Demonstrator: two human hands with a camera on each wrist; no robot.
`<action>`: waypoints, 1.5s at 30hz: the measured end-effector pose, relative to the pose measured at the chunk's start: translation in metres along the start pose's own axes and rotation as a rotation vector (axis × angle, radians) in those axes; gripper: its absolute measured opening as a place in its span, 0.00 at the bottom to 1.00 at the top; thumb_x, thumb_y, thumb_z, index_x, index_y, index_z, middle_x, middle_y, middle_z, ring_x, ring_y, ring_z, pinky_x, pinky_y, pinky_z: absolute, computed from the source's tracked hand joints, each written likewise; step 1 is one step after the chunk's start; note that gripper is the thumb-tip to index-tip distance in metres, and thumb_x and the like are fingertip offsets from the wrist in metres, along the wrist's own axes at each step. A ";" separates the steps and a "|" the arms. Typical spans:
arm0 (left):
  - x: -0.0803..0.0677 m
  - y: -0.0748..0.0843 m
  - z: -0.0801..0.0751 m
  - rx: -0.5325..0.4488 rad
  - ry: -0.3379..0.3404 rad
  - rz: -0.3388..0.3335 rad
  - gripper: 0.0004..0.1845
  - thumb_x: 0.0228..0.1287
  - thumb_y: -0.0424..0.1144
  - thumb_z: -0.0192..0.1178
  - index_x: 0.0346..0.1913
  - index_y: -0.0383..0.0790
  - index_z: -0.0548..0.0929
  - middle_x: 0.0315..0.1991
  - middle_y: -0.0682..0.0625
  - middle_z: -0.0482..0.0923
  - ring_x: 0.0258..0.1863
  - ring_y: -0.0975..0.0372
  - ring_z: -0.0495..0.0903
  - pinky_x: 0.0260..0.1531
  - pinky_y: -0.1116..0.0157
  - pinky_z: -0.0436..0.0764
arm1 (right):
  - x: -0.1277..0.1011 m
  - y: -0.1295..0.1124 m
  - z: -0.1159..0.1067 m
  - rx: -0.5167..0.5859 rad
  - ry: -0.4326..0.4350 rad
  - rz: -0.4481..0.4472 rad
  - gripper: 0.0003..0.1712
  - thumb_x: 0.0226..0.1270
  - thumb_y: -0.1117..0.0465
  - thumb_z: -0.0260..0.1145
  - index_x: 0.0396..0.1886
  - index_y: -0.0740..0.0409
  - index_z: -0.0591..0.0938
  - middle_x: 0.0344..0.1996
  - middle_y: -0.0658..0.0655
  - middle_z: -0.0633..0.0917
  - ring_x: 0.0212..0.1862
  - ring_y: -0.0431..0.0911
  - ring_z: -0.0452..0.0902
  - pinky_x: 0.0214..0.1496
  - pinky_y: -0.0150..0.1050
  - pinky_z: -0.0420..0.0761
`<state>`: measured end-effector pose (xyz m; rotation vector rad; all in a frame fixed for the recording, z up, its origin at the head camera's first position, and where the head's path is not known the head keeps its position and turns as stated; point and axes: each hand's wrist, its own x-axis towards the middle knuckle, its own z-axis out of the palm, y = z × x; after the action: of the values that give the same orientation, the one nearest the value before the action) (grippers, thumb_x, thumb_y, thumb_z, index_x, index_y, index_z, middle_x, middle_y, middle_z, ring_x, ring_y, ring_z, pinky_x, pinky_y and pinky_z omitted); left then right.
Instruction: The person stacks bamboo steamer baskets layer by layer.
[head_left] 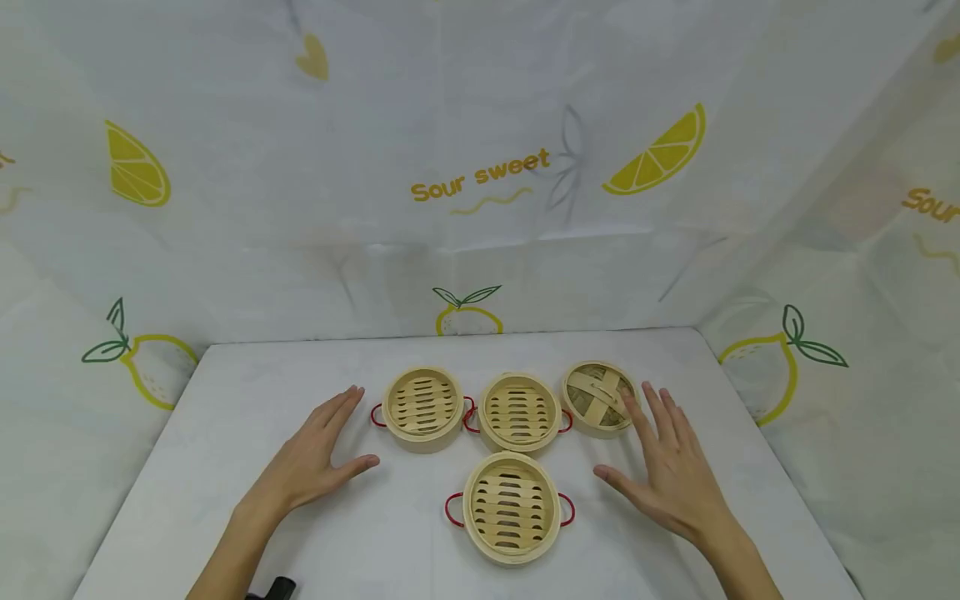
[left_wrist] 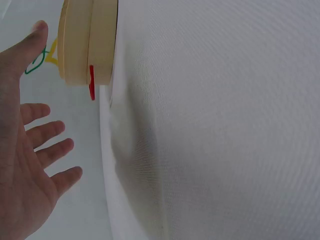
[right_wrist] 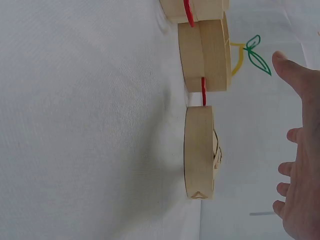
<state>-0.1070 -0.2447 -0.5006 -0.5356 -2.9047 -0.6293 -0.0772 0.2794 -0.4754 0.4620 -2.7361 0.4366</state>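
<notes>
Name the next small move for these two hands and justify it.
Probably bring the left hand and right hand toward the red handles of the front steamer basket: both hands are empty, and that basket lies closest, with a handle on each side.

The tablecloth (head_left: 405, 533) looks matt, finely textured; three slatted steamer baskets (head_left: 512, 510), smooth matt bamboo; the lid (head_left: 598, 395) near the tablecloth's far edge, woven bamboo.
</notes>
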 end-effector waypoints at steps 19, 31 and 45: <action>0.010 0.006 0.012 -0.220 -0.034 -0.014 0.53 0.61 0.51 0.82 0.83 0.38 0.65 0.80 0.36 0.71 0.79 0.37 0.71 0.76 0.33 0.76 | -0.006 -0.023 0.005 0.166 -0.059 0.037 0.66 0.57 0.38 0.82 0.89 0.45 0.58 0.87 0.62 0.59 0.86 0.69 0.54 0.75 0.78 0.70; 0.020 0.006 0.024 -0.350 -0.046 -0.019 0.50 0.61 0.49 0.82 0.81 0.36 0.68 0.77 0.37 0.75 0.77 0.41 0.75 0.73 0.43 0.83 | -0.011 -0.031 0.010 0.225 -0.085 0.041 0.67 0.57 0.40 0.82 0.90 0.41 0.55 0.87 0.64 0.59 0.83 0.72 0.57 0.74 0.80 0.70; 0.030 0.008 0.029 -0.444 -0.041 -0.028 0.46 0.63 0.40 0.81 0.80 0.30 0.68 0.76 0.34 0.74 0.78 0.39 0.73 0.76 0.45 0.79 | -0.016 -0.044 0.013 0.460 -0.186 0.062 0.62 0.64 0.49 0.80 0.90 0.40 0.54 0.88 0.62 0.58 0.83 0.74 0.54 0.73 0.83 0.67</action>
<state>-0.1330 -0.2162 -0.5179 -0.5569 -2.8121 -1.2945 -0.0505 0.2391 -0.4820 0.5535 -2.8238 1.1013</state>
